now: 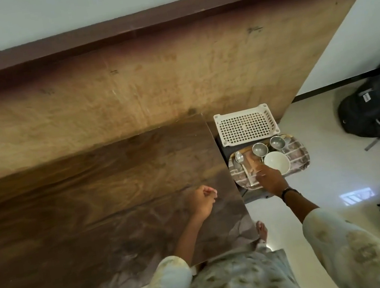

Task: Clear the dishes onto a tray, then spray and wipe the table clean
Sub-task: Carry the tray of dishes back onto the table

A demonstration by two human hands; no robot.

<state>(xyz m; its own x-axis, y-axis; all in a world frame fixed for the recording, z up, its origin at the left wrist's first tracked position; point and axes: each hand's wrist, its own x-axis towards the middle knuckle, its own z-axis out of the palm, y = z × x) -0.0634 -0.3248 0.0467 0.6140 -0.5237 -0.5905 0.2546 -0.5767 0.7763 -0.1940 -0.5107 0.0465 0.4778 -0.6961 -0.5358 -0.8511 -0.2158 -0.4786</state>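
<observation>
While the right hand [269, 177] reached over the tray [301, 152], fingers relaxed beside the white bowl [276, 162] and holding nothing, the left hand [202, 200] hung fisted and empty above the desk [93, 195]. Clearing appeared complete; spraying was judged next, though no spray bottle or cloth showed. Counted on the tray: one bowl, two steel cups [259, 149], one spoon [240, 161]. One white basket [245, 125] stood just behind.

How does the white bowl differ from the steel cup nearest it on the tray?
The white bowl is matte white; the steel cup is shiny metal. The white bowl is wider than the steel cup. The white bowl sits near the right hand; the steel cup stands farther back, nearer the white basket. Both stand upright and look empty on the tray.
</observation>
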